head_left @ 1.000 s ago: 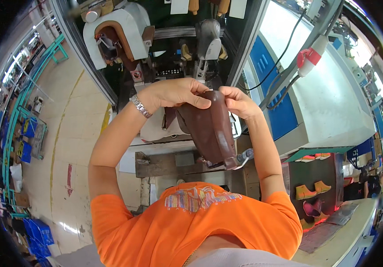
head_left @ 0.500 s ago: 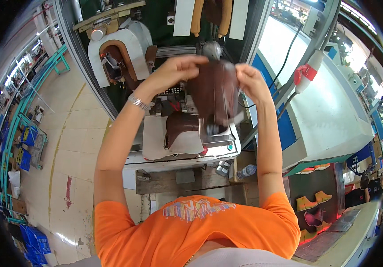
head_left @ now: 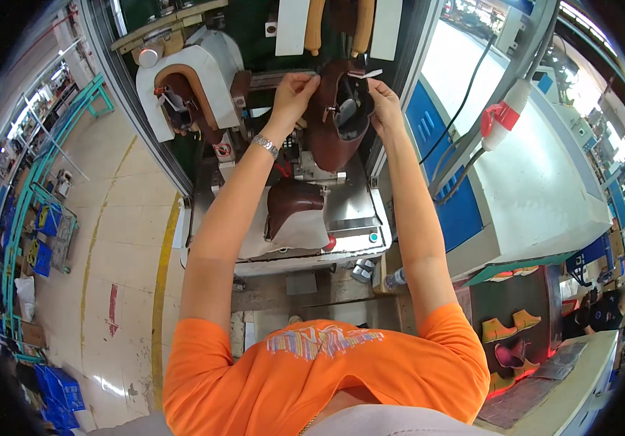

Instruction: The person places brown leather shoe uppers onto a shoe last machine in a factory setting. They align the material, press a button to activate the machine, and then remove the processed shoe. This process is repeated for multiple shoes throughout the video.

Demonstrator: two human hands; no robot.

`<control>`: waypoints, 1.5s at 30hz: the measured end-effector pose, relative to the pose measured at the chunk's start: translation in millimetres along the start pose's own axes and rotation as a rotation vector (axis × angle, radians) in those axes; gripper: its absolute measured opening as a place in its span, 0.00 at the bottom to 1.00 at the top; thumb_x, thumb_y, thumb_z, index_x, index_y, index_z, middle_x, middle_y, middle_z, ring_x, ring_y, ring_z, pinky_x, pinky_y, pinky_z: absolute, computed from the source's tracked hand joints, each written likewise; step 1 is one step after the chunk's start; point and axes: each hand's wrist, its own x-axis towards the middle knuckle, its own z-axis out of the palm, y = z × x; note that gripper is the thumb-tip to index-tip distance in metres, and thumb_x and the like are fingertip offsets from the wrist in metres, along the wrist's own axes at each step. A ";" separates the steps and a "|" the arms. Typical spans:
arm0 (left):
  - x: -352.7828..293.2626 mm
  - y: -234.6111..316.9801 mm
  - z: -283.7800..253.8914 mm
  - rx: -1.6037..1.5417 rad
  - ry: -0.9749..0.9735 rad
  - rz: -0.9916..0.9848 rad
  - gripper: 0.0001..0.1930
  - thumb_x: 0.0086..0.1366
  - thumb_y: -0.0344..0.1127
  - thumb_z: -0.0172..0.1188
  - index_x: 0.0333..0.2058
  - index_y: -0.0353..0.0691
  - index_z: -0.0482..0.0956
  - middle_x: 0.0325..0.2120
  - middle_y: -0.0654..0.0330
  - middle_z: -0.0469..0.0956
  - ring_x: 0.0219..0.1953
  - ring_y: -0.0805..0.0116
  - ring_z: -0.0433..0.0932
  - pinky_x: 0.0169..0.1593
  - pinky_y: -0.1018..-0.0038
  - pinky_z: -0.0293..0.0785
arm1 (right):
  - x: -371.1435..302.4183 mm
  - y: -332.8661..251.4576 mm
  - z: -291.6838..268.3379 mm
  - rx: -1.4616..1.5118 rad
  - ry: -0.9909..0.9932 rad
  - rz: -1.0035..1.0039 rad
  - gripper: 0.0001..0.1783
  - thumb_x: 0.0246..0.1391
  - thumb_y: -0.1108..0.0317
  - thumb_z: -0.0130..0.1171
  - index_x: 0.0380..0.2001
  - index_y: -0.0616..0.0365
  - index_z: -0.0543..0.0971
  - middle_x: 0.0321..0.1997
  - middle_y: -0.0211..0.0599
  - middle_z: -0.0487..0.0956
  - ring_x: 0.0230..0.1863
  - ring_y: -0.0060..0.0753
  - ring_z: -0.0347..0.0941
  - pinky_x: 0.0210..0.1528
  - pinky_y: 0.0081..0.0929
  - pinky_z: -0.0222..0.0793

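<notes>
A dark brown leather shoe upper (head_left: 327, 149) hangs between my hands in front of the machine, its opening showing a dark lining. My left hand (head_left: 296, 96) pinches its left edge near the top, fingers closed. On the other side, my right hand (head_left: 385, 107) grips the rim of the opening, beside a small white tab. Below lies a second brown leather piece (head_left: 291, 207) on the machine's bench, over a pale sheet. Another brown upper (head_left: 195, 116) sits in a tan-padded, white-sided clamp (head_left: 151, 109) at the left of the machine.
Overhead hang two tan padded arms (head_left: 314, 29) with white side plates. A metal post (head_left: 109, 73) frames the machine's left. To the right stand a white and blue cabinet (head_left: 530, 196) and a red-and-white plug connector (head_left: 505, 116). Several yellow and pink shoe pieces (head_left: 500, 330) lie at lower right.
Both hands have moved away from me with the upper and slightly left. The upper has turned, so its opening now shows. The lower bench piece is less covered.
</notes>
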 end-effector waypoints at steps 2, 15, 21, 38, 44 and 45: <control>-22.9 16.3 -1.5 0.453 0.268 0.449 0.12 0.56 0.28 0.58 0.38 0.37 0.69 0.32 0.57 0.72 0.40 0.66 0.71 0.44 0.71 0.67 | -21.3 15.3 -10.8 -0.319 0.224 -0.060 0.09 0.53 0.66 0.55 0.35 0.59 0.75 0.32 0.34 0.78 0.31 0.24 0.73 0.34 0.18 0.69; -152.8 87.3 28.0 0.942 -0.314 0.463 0.31 0.51 0.36 0.60 0.52 0.32 0.60 0.41 0.54 0.65 0.24 0.64 0.77 0.31 0.72 0.71 | -136.9 109.2 1.6 0.728 -0.288 0.031 0.24 0.59 0.51 0.42 0.53 0.53 0.65 0.52 0.41 0.70 0.51 0.39 0.68 0.53 0.39 0.64; -161.2 44.2 32.9 0.865 -0.312 0.426 0.33 0.50 0.29 0.59 0.56 0.35 0.57 0.53 0.51 0.60 0.36 0.53 0.73 0.40 0.67 0.73 | -87.7 150.9 -51.8 0.645 -0.108 0.299 0.20 0.58 0.54 0.41 0.46 0.55 0.69 0.44 0.42 0.74 0.43 0.39 0.71 0.45 0.38 0.68; -157.8 19.1 21.0 0.939 -0.290 0.420 0.35 0.49 0.25 0.54 0.58 0.47 0.57 0.55 0.59 0.60 0.43 0.58 0.66 0.44 0.64 0.67 | -63.1 179.0 -61.8 0.234 0.125 0.316 0.17 0.58 0.56 0.39 0.39 0.57 0.70 0.37 0.42 0.74 0.36 0.40 0.71 0.37 0.38 0.69; -156.6 12.0 19.6 0.910 -0.284 0.450 0.36 0.48 0.25 0.54 0.59 0.47 0.57 0.56 0.59 0.59 0.40 0.58 0.69 0.40 0.63 0.67 | -60.8 178.3 -63.0 0.075 0.168 0.311 0.16 0.58 0.56 0.39 0.36 0.57 0.70 0.34 0.41 0.74 0.33 0.40 0.71 0.35 0.38 0.69; -158.8 14.6 19.7 0.897 -0.293 0.429 0.36 0.48 0.25 0.54 0.59 0.47 0.56 0.56 0.59 0.59 0.41 0.59 0.69 0.41 0.64 0.67 | -64.2 178.4 -64.0 0.044 0.178 0.313 0.16 0.58 0.56 0.39 0.35 0.57 0.70 0.34 0.41 0.74 0.33 0.40 0.71 0.34 0.38 0.69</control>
